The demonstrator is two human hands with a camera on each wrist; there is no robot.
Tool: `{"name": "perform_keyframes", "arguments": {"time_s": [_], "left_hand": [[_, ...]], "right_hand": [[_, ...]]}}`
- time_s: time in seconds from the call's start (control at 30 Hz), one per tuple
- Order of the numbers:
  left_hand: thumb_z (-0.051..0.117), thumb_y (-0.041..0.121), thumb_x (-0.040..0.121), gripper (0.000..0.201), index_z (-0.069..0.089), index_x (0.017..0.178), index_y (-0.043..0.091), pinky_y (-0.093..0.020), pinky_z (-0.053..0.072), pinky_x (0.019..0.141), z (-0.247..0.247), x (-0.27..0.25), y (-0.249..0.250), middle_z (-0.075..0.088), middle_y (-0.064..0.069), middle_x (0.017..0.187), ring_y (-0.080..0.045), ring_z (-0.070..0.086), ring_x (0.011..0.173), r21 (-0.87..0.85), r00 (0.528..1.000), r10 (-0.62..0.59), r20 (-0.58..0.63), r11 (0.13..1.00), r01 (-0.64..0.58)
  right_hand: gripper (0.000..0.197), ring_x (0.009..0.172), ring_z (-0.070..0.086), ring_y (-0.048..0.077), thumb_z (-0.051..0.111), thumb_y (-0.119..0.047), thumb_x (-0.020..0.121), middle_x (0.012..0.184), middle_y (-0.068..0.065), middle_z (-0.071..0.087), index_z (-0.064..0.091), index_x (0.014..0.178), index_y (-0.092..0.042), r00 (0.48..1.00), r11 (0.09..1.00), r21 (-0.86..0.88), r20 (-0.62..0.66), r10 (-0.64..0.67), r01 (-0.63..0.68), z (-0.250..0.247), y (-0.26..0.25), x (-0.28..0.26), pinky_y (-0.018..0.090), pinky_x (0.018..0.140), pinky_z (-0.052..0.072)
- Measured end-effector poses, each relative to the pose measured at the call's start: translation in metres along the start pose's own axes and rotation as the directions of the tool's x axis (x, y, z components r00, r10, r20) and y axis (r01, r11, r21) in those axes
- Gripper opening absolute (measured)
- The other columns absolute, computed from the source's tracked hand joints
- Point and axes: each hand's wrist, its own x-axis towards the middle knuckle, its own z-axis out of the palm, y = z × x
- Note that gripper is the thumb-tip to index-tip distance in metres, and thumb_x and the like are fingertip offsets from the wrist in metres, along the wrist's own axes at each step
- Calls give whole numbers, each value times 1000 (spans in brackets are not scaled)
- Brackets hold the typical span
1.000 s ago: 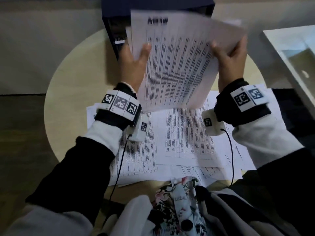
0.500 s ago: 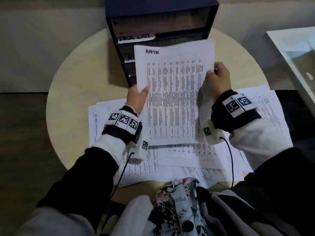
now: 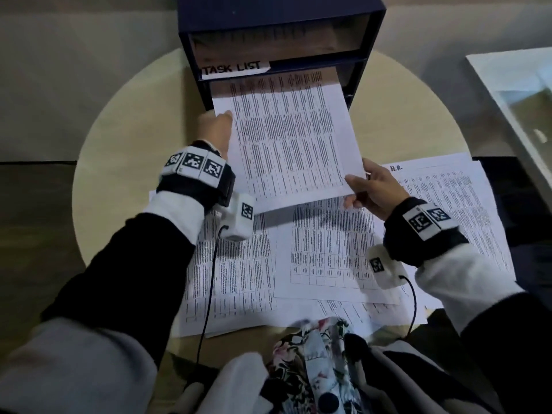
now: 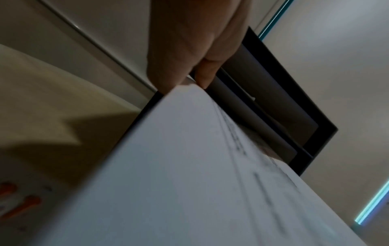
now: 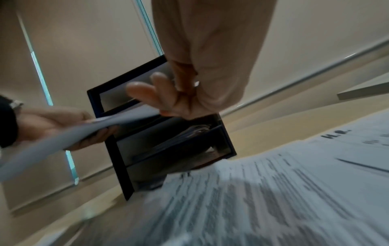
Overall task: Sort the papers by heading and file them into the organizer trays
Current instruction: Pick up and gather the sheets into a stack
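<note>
A printed sheet [image 3: 286, 135] is held flat between both hands, its far end inside the second slot of the dark blue organizer [image 3: 280, 13], just below the "TASK LIST" label [image 3: 234, 68]. My left hand [image 3: 216, 127] pinches the sheet's left edge close to the slot. My right hand [image 3: 369, 186] pinches the near right corner. In the right wrist view the sheet [image 5: 69, 133] runs from my right fingers [image 5: 147, 93] to the left hand [image 5: 52, 126]. Lower trays [image 5: 179, 138] hold filed papers. In the left wrist view the sheet [image 4: 189, 174] fills the frame.
Several loose printed papers [image 3: 325, 252] lie spread on the round pale table [image 3: 125, 144] near me, one headed "H.R." [image 3: 395, 167]. A white glass-topped surface [image 3: 522, 94] stands at the right. Floral fabric [image 3: 310, 363] lies in my lap at the table's near edge.
The sheet went from raised upright in front of the organizer to lying flat, and its far end slid into the second slot. Both hands moved forward and down with it.
</note>
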Motion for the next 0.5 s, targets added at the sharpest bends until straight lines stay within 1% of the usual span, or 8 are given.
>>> {"name": "perform_keyframes", "arguments": {"time_s": [0.03,0.1,0.17,0.23,0.3,0.37,0.43,0.5], "left_hand": [[41,22,95,19,52,81,17,-31,42,81,1,3,3,46,5,74,-16,49,73,-17,1000,-9,10,1000,9],[41,25,94,22,48,74,22,-36,45,83,1,11,2,48,2,76,-16,50,72,-72,1000,-7,25,997,9],[43,26,92,19,54,81,14,-38,44,78,0,12,-1,53,-7,83,-23,53,79,-204,999,-15,30,979,20],[41,21,95,19,57,90,12,-38,46,85,0,3,-1,59,-11,97,-24,56,89,-302,999,23,23,953,-15],[34,19,99,25,56,108,10,-37,47,93,0,-9,2,60,-11,117,-25,57,105,-341,998,62,-32,937,-70],[29,21,102,31,49,121,7,-26,49,80,1,-15,4,58,-1,117,-12,57,97,-348,989,114,-97,927,-141],[25,26,103,38,52,120,4,-19,44,69,2,-17,6,56,6,103,0,52,80,-297,974,180,-139,931,-215],[30,25,102,38,62,104,4,-21,41,72,4,-16,6,62,-3,103,-6,55,81,-163,950,276,-147,940,-298]], "right_hand": [[23,36,58,14,39,5,94,72,7,68,48,112,-7,999,1000,16,-39,-18,18,2,-4,3,14,33,37],[19,33,53,12,37,6,95,83,13,62,50,102,-6,988,996,65,-149,-48,59,5,-15,16,15,33,37],[24,34,50,11,33,8,95,87,13,57,50,88,-8,972,984,144,-225,-68,102,13,-31,29,16,34,38],[30,37,55,10,28,9,95,88,12,57,49,86,-10,966,973,191,-246,-81,131,28,-49,43,16,38,44],[30,39,59,8,24,11,94,80,12,56,47,94,-7,965,967,209,-245,-94,147,43,-67,55,15,41,47],[29,37,57,7,21,11,94,73,10,50,40,106,-6,964,959,235,-249,-97,157,55,-82,68,15,39,44],[38,35,55,7,20,9,95,66,6,45,30,123,-14,958,949,274,-275,-81,159,63,-91,80,16,36,41],[44,34,55,8,22,5,97,61,4,47,21,135,-18,953,947,285,-296,-60,148,69,-96,91,15,35,42]]}}
